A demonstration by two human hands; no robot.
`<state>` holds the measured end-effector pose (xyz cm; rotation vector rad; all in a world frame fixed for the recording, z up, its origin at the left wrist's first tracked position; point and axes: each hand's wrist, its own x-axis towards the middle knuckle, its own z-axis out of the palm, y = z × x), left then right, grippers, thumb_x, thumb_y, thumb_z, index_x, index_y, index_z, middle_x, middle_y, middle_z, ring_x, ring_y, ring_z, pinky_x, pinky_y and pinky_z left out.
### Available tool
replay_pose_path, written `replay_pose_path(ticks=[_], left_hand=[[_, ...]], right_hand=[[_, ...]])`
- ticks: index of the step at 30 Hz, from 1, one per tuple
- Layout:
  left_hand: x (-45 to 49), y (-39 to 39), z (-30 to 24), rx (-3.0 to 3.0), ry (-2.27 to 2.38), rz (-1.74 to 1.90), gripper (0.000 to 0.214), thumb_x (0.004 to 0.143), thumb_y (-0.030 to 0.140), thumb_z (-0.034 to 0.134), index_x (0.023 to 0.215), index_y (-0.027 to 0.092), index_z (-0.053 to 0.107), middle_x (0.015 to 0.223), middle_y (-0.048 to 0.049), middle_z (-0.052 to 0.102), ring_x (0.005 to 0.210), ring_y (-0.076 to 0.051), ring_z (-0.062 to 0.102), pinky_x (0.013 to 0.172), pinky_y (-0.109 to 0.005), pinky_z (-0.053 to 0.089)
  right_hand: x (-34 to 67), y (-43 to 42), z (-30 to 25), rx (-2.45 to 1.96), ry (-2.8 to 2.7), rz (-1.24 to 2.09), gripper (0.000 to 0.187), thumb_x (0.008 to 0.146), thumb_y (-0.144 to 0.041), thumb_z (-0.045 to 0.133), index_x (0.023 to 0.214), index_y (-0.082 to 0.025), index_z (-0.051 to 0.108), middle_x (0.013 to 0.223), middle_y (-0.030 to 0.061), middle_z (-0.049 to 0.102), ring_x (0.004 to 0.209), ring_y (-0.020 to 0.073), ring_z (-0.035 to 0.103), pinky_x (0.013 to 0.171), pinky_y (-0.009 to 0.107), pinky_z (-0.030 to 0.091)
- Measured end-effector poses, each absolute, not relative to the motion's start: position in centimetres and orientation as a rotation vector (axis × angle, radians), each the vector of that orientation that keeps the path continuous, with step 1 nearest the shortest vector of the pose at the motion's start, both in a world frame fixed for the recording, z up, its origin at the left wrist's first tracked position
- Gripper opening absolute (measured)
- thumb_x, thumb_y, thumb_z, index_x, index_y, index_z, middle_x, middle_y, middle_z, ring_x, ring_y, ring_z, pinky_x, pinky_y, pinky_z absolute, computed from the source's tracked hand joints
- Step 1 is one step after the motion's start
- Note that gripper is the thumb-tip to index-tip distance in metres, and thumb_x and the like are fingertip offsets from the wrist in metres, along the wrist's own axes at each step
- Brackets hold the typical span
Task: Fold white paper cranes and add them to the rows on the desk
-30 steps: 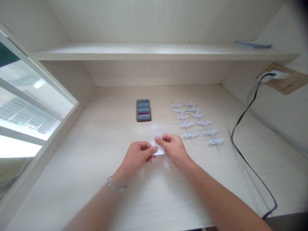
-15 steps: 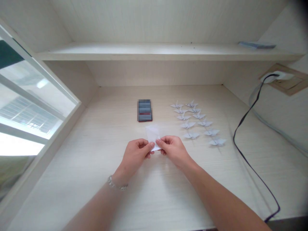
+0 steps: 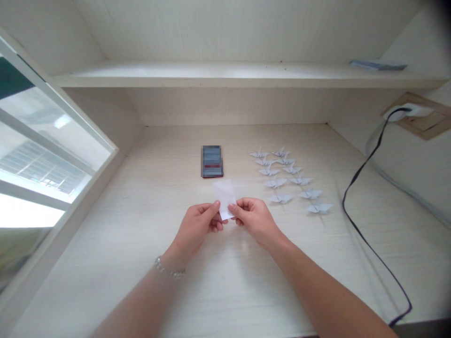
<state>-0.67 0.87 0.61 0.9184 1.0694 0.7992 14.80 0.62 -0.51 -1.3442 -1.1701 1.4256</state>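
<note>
Wooden desk (image 3: 116, 220) | white paper slip (image 3: 224, 198) | pinched between left hand (image 3: 194, 227) and right hand (image 3: 254, 221)

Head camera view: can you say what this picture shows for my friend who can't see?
A left hand and a right hand pinch a small white paper above a pale wooden desk. Rows of white origami cranes sit to the right, beside a blurred dark rectangular object.

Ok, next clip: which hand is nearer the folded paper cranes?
The right hand is nearer, below and left of the paper cranes in view, not touching them. The left hand is farther, beyond the right hand from them.
</note>
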Motion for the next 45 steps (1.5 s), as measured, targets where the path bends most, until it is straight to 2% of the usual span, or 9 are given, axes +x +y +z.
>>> replay_pose_path(ticks=[8,14,17,20,25,31,36,41,45], left_hand=[[-0.8,0.7,0.6,1.051,1.075,0.773,0.023,0.071,0.033,0.065,0.073,0.01,0.064,0.064,-0.0051,0.062,0.052,-0.009,0.048,0.049,-0.021,0.037],[-0.7,0.7,0.4,1.061,1.062,0.783,0.023,0.072,0.033,0.063,0.073,0.011,0.063,0.063,-0.0038,0.06,0.053,-0.009,0.049,0.051,-0.022,0.037],[-0.6,0.7,0.3,1.027,1.08,0.811,0.024,0.072,0.035,0.063,0.065,0.012,0.059,0.055,-0.0012,0.056,0.054,-0.011,0.053,0.052,-0.022,0.038],[-0.6,0.7,0.2,1.001,1.091,0.832,0.025,0.07,0.035,0.064,0.061,0.013,0.055,0.054,-0.0009,0.056,0.053,-0.011,0.053,0.051,-0.022,0.038],[-0.7,0.7,-0.2,1.049,1.107,0.789,0.025,0.071,0.036,0.064,0.064,0.012,0.058,0.055,-0.0021,0.059,0.049,-0.01,0.052,0.049,-0.022,0.037],[-0.8,0.9,-0.5,1.049,1.178,0.942,0.031,0.07,0.041,0.064,0.083,0.013,0.065,0.073,-0.0055,0.067,0.063,-0.015,0.059,0.056,-0.024,0.042],[-0.5,0.8,-0.5,1.01,1.141,0.936,0.03,0.069,0.039,0.066,0.081,0.012,0.066,0.075,-0.0067,0.067,0.066,-0.016,0.06,0.058,-0.025,0.044],[-0.9,1.2,-0.2,1.04,1.234,1.004,0.031,0.066,0.041,0.067,0.072,0.011,0.066,0.065,-0.0041,0.064,0.056,-0.012,0.054,0.052,-0.023,0.04],[-1.4,1.7,0.0,1.069,1.267,1.019,0.034,0.07,0.046,0.063,0.068,0.012,0.066,0.057,-0.0011,0.059,0.05,-0.009,0.048,0.048,-0.021,0.036]], right_hand=[[14.7,0.6,-0.6,-1.342,-1.143,1.418,0.029,0.071,-0.041,0.063,0.063,-0.014,0.057,0.05,-0.0015,0.052,0.045,0.0086,0.044,0.043,0.021,0.032],[14.7,0.6,-0.5,-1.367,-1.1,1.445,0.03,0.069,-0.042,0.065,0.062,-0.014,0.056,0.048,-0.002,0.052,0.041,0.0082,0.043,0.041,0.021,0.03],[14.7,0.6,-0.5,-1.342,-1.064,1.487,0.031,0.067,-0.043,0.066,0.061,-0.014,0.056,0.048,-0.0019,0.052,0.04,0.0077,0.042,0.04,0.02,0.029],[14.6,0.8,-0.6,-1.325,-1.051,1.517,0.034,0.07,-0.045,0.063,0.059,-0.014,0.056,0.048,-0.0008,0.053,0.041,0.0081,0.043,0.041,0.021,0.03],[14.8,0.7,-0.7,-1.385,-1.15,1.401,0.03,0.074,-0.042,0.059,0.06,-0.015,0.056,0.045,-0.0032,0.049,0.041,0.0082,0.041,0.04,0.021,0.028],[14.4,0.4,-0.6,-1.342,-1.293,1.447,0.027,0.075,-0.038,0.057,0.06,-0.016,0.057,0.05,-0.0022,0.051,0.045,0.0094,0.044,0.045,0.022,0.032],[14.3,0.5,-1.1,-1.288,-1.226,1.463,0.022,0.074,-0.039,0.058,0.07,-0.017,0.057,0.06,-0.0013,0.055,0.052,0.0111,0.048,0.048,0.022,0.035],[14.3,0.4,-0.9,-1.295,-1.268,1.438,0.023,0.074,-0.037,0.058,0.066,-0.017,0.055,0.057,-0.0023,0.052,0.051,0.0102,0.044,0.047,0.022,0.032],[14.5,0.4,-1.0,-1.29,-1.229,1.476,0.024,0.073,-0.039,0.059,0.067,-0.016,0.056,0.057,-0.0017,0.053,0.05,0.01,0.043,0.045,0.022,0.031]])
